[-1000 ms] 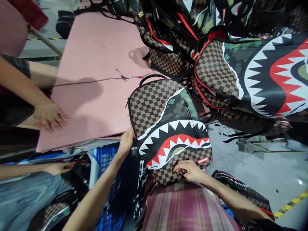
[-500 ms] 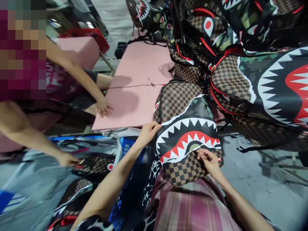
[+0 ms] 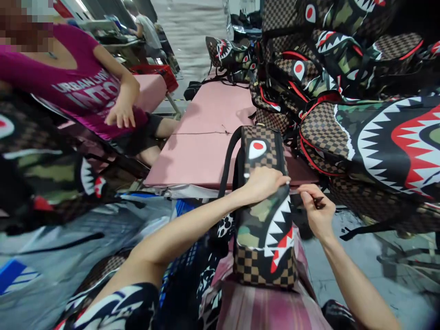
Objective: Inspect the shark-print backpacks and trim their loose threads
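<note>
A backpack (image 3: 254, 229) with brown checks, camouflage and a shark mouth stands on its end on my lap, its narrow side facing me. Across that side lies my left hand (image 3: 266, 183), its fingers pinched at the right edge of the bag. Just right of the bag, apart from it, my right hand (image 3: 318, 211) is closed with thumb and forefinger together. A small dark object (image 3: 319, 202) shows in its curled fingers; its kind is unclear. A black strap (image 3: 227, 160) arches along the bag's left side.
Beyond the bag is a pink table (image 3: 206, 151) with a thin cord on it. Similar backpacks (image 3: 378, 137) pile up at the right. To the left a co-worker (image 3: 99, 91) sits beside another shark-print bag (image 3: 44, 169). A blue crate (image 3: 182, 270) stands below my left arm.
The backpack has turned from its broad front to its narrow side. My left hand has moved right across it; my right hand has risen off it. The co-worker's bag has come up at left.
</note>
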A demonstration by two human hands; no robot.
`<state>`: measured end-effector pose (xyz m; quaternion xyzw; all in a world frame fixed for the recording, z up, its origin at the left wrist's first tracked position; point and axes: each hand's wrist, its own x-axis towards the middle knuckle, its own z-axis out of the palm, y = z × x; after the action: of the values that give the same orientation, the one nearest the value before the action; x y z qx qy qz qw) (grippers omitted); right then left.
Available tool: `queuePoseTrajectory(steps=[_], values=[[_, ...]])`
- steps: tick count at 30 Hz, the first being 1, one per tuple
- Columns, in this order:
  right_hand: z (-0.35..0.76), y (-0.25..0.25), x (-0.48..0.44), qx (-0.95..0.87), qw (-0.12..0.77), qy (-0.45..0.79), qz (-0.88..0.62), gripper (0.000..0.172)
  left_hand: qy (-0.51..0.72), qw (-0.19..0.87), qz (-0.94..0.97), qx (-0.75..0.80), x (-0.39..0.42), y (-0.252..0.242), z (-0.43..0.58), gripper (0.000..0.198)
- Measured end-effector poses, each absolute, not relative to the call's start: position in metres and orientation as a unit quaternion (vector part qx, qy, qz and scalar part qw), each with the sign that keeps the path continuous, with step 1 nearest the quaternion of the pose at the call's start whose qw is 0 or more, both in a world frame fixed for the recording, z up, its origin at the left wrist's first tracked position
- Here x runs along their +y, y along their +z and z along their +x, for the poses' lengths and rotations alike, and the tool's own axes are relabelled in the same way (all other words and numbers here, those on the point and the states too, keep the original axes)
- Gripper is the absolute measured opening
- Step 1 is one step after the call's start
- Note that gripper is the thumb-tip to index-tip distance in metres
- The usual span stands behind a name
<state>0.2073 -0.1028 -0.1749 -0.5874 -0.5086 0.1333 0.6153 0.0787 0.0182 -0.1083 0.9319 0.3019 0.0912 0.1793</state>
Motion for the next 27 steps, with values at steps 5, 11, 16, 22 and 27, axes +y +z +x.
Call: queuePoseTrajectory(steps=[5,11,16,22,27], values=[[0.209,-0.157,-0.1,-0.681,0.45,0.127,-0.563,0.017,0.128,0.251,0.937,0.207,0.02,-0.111,0.07,0.025],[0.213,-0.135,-0.094,-0.785,0.224,0.143,-0.559,0.019,0.07,0.048,0.985,0.149,0.048,-0.098,0.04,0.054],[0.197,-0.109,-0.067,-0.817,0.011,0.167,-0.552,0.027,-0.102,0.008,0.98,0.172,0.048,-0.097,0.053,0.094],[0.181,-0.116,-0.063,-0.804,0.061,0.255,-0.534,0.018,-0.06,-0.045,0.974,0.215,0.036,-0.124,0.061,0.102],[0.18,-0.129,-0.07,-0.771,0.203,0.361,-0.484,0.018,0.087,-0.066,0.966,0.232,0.036,-0.15,0.057,0.088]])
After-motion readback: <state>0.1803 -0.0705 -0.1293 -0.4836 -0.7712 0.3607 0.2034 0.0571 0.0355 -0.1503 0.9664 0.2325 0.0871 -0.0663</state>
